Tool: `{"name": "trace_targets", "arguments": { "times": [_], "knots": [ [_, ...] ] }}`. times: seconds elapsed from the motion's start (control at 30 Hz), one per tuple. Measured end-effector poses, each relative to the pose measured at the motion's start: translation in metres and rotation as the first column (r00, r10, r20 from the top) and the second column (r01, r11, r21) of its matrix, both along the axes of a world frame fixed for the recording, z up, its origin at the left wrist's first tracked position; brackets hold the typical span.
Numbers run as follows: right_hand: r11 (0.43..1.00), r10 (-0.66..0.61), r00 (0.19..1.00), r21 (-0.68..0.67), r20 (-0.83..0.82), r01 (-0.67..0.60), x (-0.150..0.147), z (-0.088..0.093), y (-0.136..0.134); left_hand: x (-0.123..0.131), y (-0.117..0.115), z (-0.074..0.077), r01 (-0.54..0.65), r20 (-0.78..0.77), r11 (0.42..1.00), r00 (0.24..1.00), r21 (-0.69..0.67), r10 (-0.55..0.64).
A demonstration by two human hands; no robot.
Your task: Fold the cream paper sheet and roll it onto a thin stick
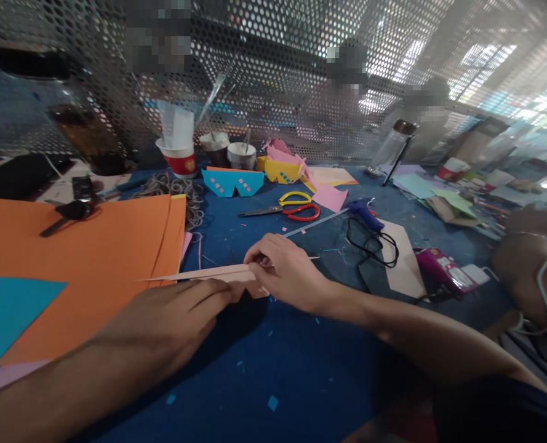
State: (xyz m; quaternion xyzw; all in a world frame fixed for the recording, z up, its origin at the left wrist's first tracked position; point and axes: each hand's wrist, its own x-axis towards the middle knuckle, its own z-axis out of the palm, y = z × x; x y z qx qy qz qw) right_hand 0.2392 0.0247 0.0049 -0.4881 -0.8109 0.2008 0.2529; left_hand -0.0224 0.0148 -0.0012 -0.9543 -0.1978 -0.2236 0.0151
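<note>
A pale peach sheet of folded paper [213,271] spans the space between my hands, its long edge tapering to a thin point on the left. A notch shows in its lower edge beside the right fingers. My left hand [176,314] rests over the paper's near side, fingers together and bent on it; its thumb is hidden. My right hand [289,271] pinches the paper's right part between thumb and curled fingers. Beyond them lie open scissors [282,211] with one yellow and one red handle. A blue cut-paper glasses shape [233,182] with small pink squares stands farther back.
Orange sheets [111,246] and a teal sheet [19,314] cover the left side. A blue glue gun [365,215] with a black cord lies right. Paper cups [178,157] stand before a perforated metal screen [273,67]. Another person's arm [522,271] is at far right.
</note>
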Motion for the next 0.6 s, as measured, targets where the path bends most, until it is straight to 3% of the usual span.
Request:
{"name": "trace_targets", "arguments": {
  "times": [0.13,0.23,0.5,0.6],
  "knots": [
    [0.996,-0.046,0.978,0.079,0.203,0.030,0.006,0.002,-0.001,-0.002,0.012,-0.006,-0.188,0.068,0.977,0.978,-0.103,0.195],
    [0.998,-0.042,0.960,0.061,0.277,0.026,0.007,0.005,-0.002,0.000,0.023,-0.006,-0.237,0.084,0.954,0.963,-0.181,0.255],
    [0.997,0.005,0.976,0.072,0.220,-0.021,0.004,0.009,-0.003,0.010,0.034,-0.012,-0.252,0.051,0.852,0.950,-0.460,0.309],
    [0.975,0.021,0.985,0.214,0.170,-0.057,0.004,0.011,-0.006,0.010,0.031,-0.010,-0.264,0.090,0.773,0.920,-0.577,0.381]
  ]
}}
